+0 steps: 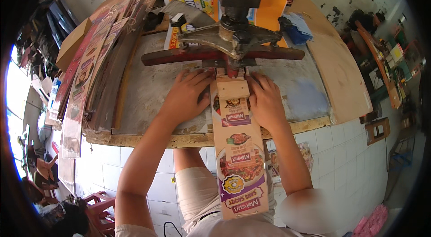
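Observation:
A long printed cardboard strip (240, 160) runs from under the press toward my lap, its near end hanging past the table edge. Across its far end lies a pale wooden block (233, 89), directly below the metal press head (232, 68). My left hand (188, 93) rests on the metal bed left of the strip, fingers stretched out and tips close to the block. Along the right edge of the strip lies my right hand (266, 98), fingers extended forward and thumb against the block's side. Neither hand is wrapped around anything. The fingertips nearest the press are partly hidden.
A dark crossbar (188, 55) spans the press above my hands. Stacked long printed strips (85, 71) lean along the table's left side, beside a brown cardboard box (72, 44). Orange and yellow printed sheets (269, 8) lie behind the press. A blue plastic bundle (298, 30) sits at the back right.

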The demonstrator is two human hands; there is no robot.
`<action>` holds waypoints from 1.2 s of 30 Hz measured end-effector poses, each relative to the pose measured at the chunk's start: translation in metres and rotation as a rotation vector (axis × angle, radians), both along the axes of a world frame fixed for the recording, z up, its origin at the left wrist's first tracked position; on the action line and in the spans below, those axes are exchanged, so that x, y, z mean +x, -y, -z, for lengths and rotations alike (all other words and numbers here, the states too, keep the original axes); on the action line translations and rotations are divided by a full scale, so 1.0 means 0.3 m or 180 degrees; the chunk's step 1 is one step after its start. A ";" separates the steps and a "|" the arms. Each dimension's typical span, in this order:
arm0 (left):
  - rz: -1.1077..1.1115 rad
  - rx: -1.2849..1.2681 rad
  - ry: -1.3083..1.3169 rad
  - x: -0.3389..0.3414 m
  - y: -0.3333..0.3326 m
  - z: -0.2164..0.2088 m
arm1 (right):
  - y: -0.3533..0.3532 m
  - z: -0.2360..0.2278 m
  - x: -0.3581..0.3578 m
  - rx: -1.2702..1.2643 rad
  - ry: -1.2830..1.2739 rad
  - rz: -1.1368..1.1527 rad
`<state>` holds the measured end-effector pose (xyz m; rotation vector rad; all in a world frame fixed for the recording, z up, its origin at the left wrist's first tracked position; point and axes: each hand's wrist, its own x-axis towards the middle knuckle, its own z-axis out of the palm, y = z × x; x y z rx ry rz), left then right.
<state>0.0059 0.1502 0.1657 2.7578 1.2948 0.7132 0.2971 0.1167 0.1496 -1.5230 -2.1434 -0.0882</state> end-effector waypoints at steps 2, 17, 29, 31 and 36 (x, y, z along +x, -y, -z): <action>-0.0015 -0.0015 0.0007 -0.003 -0.003 0.003 | 0.003 -0.004 -0.002 0.0057 -0.0012 -0.0026; 0.0054 -0.0043 0.0064 0.002 0.001 -0.016 | 0.002 0.005 -0.002 0.0118 -0.0124 -0.0007; 0.0073 0.0163 0.0188 -0.002 0.025 -0.029 | -0.001 0.026 0.001 0.0355 -0.0589 0.0044; 0.0135 0.0265 0.0229 -0.002 0.032 -0.037 | 0.002 0.021 -0.003 0.0375 -0.0683 0.0029; 0.0295 0.0254 0.0342 -0.011 0.046 -0.064 | 0.004 0.014 -0.004 0.0493 -0.0856 -0.0031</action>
